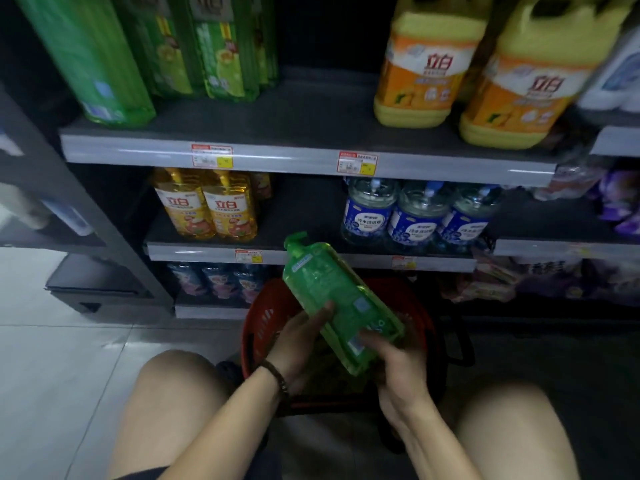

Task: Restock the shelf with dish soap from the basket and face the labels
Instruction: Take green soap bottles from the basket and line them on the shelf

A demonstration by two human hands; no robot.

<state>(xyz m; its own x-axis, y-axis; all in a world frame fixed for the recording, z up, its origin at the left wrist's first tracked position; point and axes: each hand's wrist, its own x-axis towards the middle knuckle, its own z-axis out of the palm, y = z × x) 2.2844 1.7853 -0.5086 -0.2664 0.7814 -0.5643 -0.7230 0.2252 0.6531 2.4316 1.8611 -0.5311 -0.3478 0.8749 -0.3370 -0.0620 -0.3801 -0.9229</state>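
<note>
The left hand (pixel 298 342) and right hand (pixel 400 374) are gripping a tilted green plastic pump bottle (pixel 323 289) above the slotted red plastic basket (pixel 265 315).

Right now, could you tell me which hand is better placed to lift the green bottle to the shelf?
Probably the left hand: it grips the green bottle at mid-body, and the matching green bottles stand on the upper left. The right hand holds only its base.
</note>
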